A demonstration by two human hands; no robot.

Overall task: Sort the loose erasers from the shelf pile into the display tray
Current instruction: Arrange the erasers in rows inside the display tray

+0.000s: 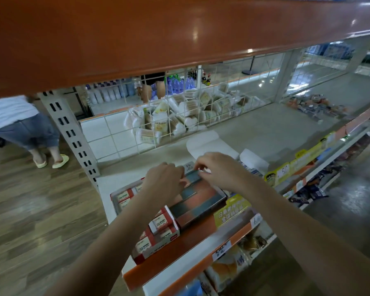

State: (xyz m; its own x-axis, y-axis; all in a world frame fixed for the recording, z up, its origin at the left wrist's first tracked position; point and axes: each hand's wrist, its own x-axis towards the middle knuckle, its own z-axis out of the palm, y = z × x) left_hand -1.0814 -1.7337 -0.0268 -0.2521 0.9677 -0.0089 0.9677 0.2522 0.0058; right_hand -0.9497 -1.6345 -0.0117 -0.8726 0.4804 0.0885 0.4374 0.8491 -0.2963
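A red-and-white display tray [156, 229] of 2B erasers in white sleeves stands at the shelf's front left. Beside it on the right lies a long dark box [199, 201] with orange and teal bands. My left hand [162, 180] reaches over the tray, its fingers curled onto the far left edge of the dark box. My right hand [216, 169] is at the box's far end, fingertips pinching a small pale eraser [202, 170] that is mostly hidden. Just behind the hands a loose white eraser [189, 166] lies on the shelf.
A white open carton [205, 144] and a second white box [254, 161] lie behind the hands. Further back, a wire mesh panel [179, 116] holds cotton-swab packs. An orange upper shelf [158, 35] hangs overhead. Yellow price tags [231, 208] line the front rail. A person [24, 127] stands far left.
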